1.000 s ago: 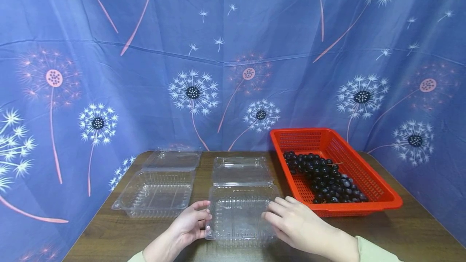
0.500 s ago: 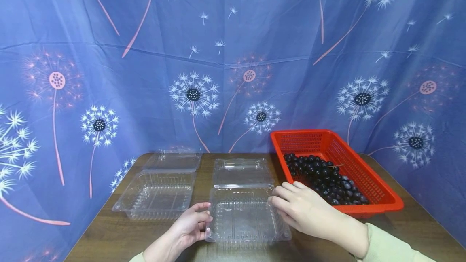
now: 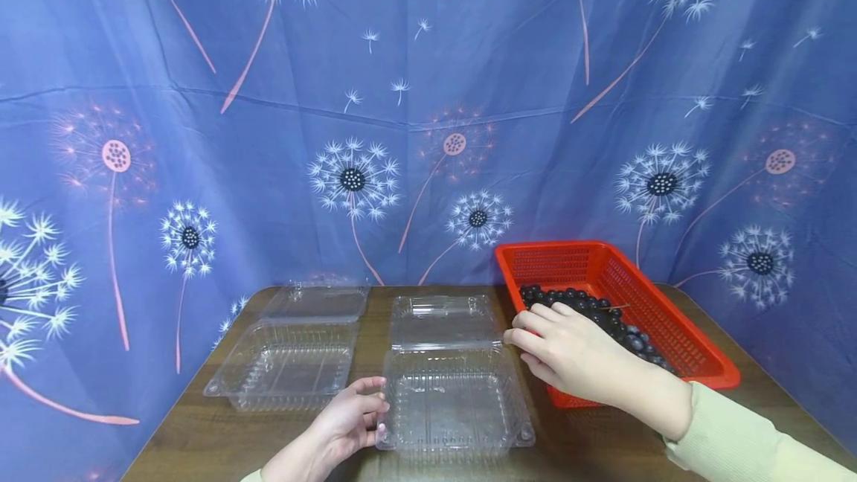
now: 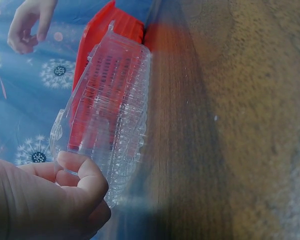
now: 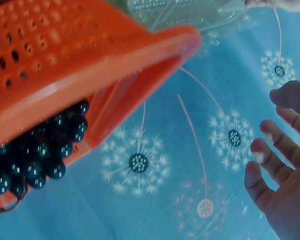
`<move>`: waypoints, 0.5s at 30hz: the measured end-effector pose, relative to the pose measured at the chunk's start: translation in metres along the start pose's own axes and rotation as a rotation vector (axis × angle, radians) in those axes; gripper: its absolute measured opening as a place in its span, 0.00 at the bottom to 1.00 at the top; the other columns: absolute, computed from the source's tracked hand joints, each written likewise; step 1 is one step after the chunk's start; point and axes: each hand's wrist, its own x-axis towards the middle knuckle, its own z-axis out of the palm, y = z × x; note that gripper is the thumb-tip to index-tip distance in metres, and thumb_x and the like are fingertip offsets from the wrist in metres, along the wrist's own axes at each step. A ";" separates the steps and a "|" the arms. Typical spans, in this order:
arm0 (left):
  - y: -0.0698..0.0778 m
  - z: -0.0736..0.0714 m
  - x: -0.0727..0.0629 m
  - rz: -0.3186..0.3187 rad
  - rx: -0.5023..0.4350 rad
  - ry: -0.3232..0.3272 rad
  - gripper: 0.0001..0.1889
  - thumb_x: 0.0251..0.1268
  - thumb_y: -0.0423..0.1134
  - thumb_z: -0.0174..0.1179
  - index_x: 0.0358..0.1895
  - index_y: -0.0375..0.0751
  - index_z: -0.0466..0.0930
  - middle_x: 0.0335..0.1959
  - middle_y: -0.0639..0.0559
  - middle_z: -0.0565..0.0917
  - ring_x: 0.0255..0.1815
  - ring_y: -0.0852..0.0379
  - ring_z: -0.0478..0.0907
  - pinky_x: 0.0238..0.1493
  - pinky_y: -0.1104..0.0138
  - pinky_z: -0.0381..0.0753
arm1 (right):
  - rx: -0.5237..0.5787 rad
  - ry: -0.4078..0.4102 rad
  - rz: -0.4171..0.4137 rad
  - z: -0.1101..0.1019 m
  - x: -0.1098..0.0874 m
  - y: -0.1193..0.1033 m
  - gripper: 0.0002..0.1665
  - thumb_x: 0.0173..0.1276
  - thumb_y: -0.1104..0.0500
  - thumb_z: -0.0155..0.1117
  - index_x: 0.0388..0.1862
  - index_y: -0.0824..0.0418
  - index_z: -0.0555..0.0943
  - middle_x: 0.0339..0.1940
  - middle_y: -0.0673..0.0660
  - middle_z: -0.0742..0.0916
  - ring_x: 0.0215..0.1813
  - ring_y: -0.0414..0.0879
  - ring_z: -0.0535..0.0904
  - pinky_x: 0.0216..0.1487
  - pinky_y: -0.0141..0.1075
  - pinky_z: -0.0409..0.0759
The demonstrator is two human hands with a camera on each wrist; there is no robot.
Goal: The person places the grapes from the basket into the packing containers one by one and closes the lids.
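Observation:
A clear plastic clamshell container [image 3: 455, 450] lies with its lid [image 3: 438, 322] folded back, in the middle of the head view. My left hand [image 3: 344, 416] pinches its left rim near the front corner; the left wrist view shows the thumb and fingers [image 4: 92, 180] at that rim. Over the near left edge of the red basket [image 3: 718, 374], my right hand [image 3: 579, 352] hangs in the air with loosely bent fingers and nothing between them. Dark grapes [image 3: 639, 342] lie in the basket, partly hidden by this hand. In the right wrist view, the grapes [image 5: 40, 155] show a brown stem.
Another clear clamshell container [image 3: 291, 367] stands with its lid back at the left of the wooden table [image 3: 181, 434]. A blue dandelion-print cloth [image 3: 428, 95] hangs behind the table and along its sides.
My right hand has left the container's right side and moved right and up to the basket's edge. The left hand stays at the container's left rim.

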 end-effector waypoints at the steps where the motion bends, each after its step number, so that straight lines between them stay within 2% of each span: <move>1: 0.000 0.000 0.000 0.000 0.000 0.001 0.25 0.56 0.23 0.52 0.58 0.35 0.58 0.39 0.51 0.61 0.31 0.63 0.65 0.33 0.74 0.73 | -0.006 -0.001 0.000 -0.001 0.001 0.003 0.14 0.56 0.59 0.58 0.43 0.53 0.78 0.38 0.49 0.79 0.38 0.46 0.74 0.37 0.39 0.72; 3: 0.000 -0.001 0.001 0.000 0.001 -0.001 0.24 0.56 0.23 0.52 0.57 0.36 0.59 0.39 0.51 0.61 0.31 0.62 0.65 0.33 0.74 0.73 | -0.016 -0.007 0.002 -0.003 0.002 0.008 0.13 0.59 0.57 0.55 0.43 0.53 0.78 0.38 0.49 0.79 0.39 0.46 0.75 0.38 0.40 0.72; 5: 0.000 -0.001 0.001 0.000 0.002 -0.002 0.24 0.56 0.23 0.52 0.57 0.36 0.59 0.39 0.51 0.61 0.31 0.62 0.65 0.33 0.74 0.73 | -0.020 -0.009 0.004 -0.004 0.003 0.014 0.13 0.59 0.57 0.55 0.43 0.53 0.78 0.39 0.49 0.80 0.39 0.47 0.75 0.38 0.40 0.72; 10: 0.001 -0.002 0.003 -0.005 0.005 -0.003 0.25 0.56 0.23 0.52 0.58 0.35 0.58 0.41 0.50 0.60 0.31 0.62 0.65 0.33 0.74 0.73 | -0.023 -0.010 0.000 -0.005 0.002 0.027 0.18 0.48 0.60 0.64 0.42 0.53 0.78 0.39 0.49 0.80 0.40 0.46 0.74 0.39 0.40 0.70; 15: 0.002 -0.002 0.004 -0.005 0.004 -0.002 0.25 0.56 0.23 0.52 0.58 0.35 0.58 0.42 0.48 0.59 0.31 0.62 0.65 0.32 0.74 0.73 | -0.019 -0.024 0.003 -0.003 0.000 0.041 0.19 0.47 0.59 0.68 0.41 0.52 0.78 0.39 0.49 0.80 0.42 0.46 0.74 0.41 0.41 0.70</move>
